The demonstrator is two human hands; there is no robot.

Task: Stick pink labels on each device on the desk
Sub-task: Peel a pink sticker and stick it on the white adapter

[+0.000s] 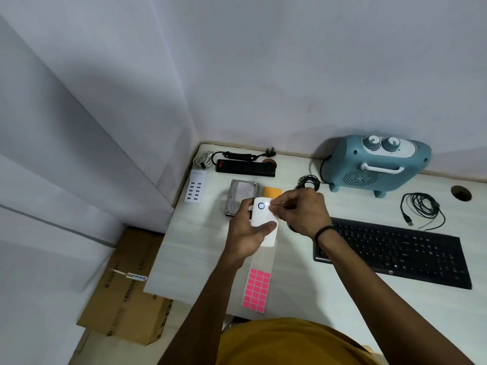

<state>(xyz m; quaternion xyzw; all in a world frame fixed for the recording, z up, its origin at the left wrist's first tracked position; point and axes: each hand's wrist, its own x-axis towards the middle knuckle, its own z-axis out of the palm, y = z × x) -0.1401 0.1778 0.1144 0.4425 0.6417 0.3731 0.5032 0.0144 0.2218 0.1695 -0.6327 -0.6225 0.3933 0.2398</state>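
Note:
My left hand [246,233] holds a small white device with a blue ring [262,214] above the desk [200,248]. My right hand [297,212] touches the device's right edge with pinched fingertips; what they pinch is too small to make out. A sheet of pink labels [257,289] lies on the desk near the front edge, its upper part bare backing. Other devices on the desk: a white USB charging hub [195,188], a black power strip [245,168], a hard drive [241,194], a teal heater [374,164] and a black keyboard [395,252].
An orange pad [272,192] lies beside the hard drive. Coiled black cables [421,206] sit right of the heater, another coil [308,181] at its left. A cable hole [461,193] is at far right. A cardboard box [129,291] stands on the floor left of the desk.

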